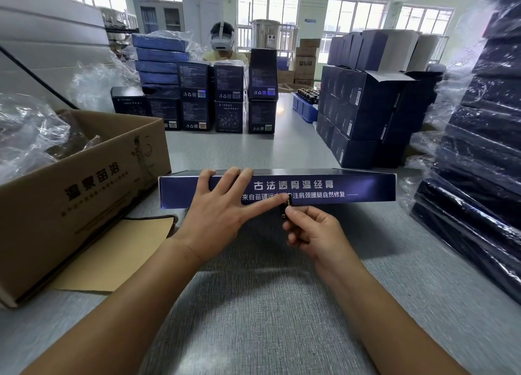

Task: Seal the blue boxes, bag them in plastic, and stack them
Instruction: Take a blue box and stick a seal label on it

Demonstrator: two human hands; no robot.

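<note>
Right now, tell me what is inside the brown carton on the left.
Crumpled clear plastic fills the brown carton; anything beneath is hidden by it and the carton's wall.

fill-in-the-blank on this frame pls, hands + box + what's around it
1. The left hand lies on the blue box, its ____ reaching toward a small dark sticker.
2. The right hand pinches that sticker; the box sits on a ____ table.
3. The cardboard carton stands to the box's ____.
4. The stack at the right edge is wrapped in clear ____.
Missing: thumb; grey; left; plastic.
</note>
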